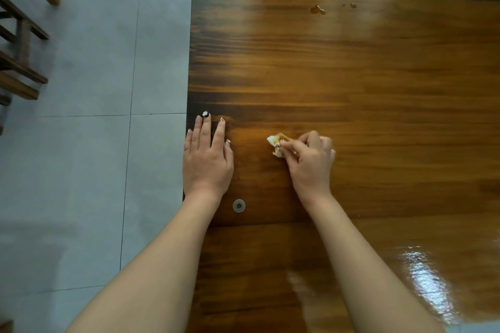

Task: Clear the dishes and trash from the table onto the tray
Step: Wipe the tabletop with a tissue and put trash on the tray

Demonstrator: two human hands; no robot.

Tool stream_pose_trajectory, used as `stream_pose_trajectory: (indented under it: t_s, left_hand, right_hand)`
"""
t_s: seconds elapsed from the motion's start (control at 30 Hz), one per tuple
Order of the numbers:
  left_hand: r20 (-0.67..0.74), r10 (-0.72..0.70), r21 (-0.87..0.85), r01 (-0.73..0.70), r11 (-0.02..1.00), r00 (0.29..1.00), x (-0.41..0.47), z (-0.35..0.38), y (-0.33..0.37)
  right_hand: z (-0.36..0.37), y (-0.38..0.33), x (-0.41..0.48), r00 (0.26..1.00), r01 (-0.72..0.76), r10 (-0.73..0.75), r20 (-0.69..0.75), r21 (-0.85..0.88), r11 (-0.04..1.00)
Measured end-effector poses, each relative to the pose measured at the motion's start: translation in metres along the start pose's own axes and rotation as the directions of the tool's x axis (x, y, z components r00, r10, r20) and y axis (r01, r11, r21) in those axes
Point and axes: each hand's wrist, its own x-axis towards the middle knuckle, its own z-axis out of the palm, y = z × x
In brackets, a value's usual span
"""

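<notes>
I see my right hand (308,159) pinching what looks like a crumpled tissue (277,143) on the bench (378,89); my left hand (207,159) lies flat nearby, fingers straight.

Bright daylight, glare on glossy table (351,67) lower right, wide-angle edge bending, slight softness

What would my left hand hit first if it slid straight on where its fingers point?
Nothing, it seems: the left hand points along bare table to its far edge; the brown drops lie well to the right.
</notes>
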Motion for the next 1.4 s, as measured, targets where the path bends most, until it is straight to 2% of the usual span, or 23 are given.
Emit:
stream_pose_trajectory:
  t_s: [0.1,0.2,0.33,0.43,0.6,0.73,0.9,1.17,1.4]
  left_hand:
    - [0.0,-0.001,0.002,0.001,1.0,1.0,0.001,0.0,0.0]
    - [0.0,-0.003,-0.002,0.003,1.0,1.0,0.001,-0.001,0.002]
    - [-0.003,-0.007,-0.009,0.007,1.0,1.0,0.001,-0.001,0.002]
    - [-0.002,-0.005,0.0,0.005,1.0,1.0,0.001,-0.001,0.001]
    - [0.001,-0.008,0.015,0.008,1.0,1.0,0.001,0.0,0.002]
    - [0.004,-0.01,0.02,0.01,1.0,1.0,0.001,-0.001,0.002]
    - [0.005,-0.019,0.015,0.019,1.0,1.0,0.001,-0.001,0.002]
    - [0.004,-0.016,0.01,0.016,1.0,1.0,0.0,0.002,0.001]
    - [-0.001,-0.019,0.01,0.019,1.0,1.0,0.001,0.001,0.002]
  right_hand:
    - [-0.006,0.011,-0.022,0.999,0.033,-0.033,0.001,0.004,0.999]
    - [-0.009,0.015,-0.003,0.997,0.077,-0.077,0.028,-0.02,0.997]
    - [-0.006,0.013,0.042,0.997,-0.08,0.08,0.025,0.0,0.997]
    - [-0.006,0.014,0.037,0.995,-0.097,0.097,0.015,0.01,0.995]
    - [-0.018,0.029,-0.016,0.999,-0.038,0.038,-0.013,0.019,0.999]
    - [-0.02,0.032,-0.003,1.0,0.02,-0.021,-0.022,-0.065,0.998]
    - [-0.015,0.029,0.042,0.991,-0.133,0.133,-0.012,-0.045,0.99]
    - [-0.021,0.042,-0.013,0.991,-0.125,0.126,-0.05,0.017,0.992]
    - [-0.018,0.037,0.038,0.979,-0.204,0.204,-0.002,0.043,0.978]
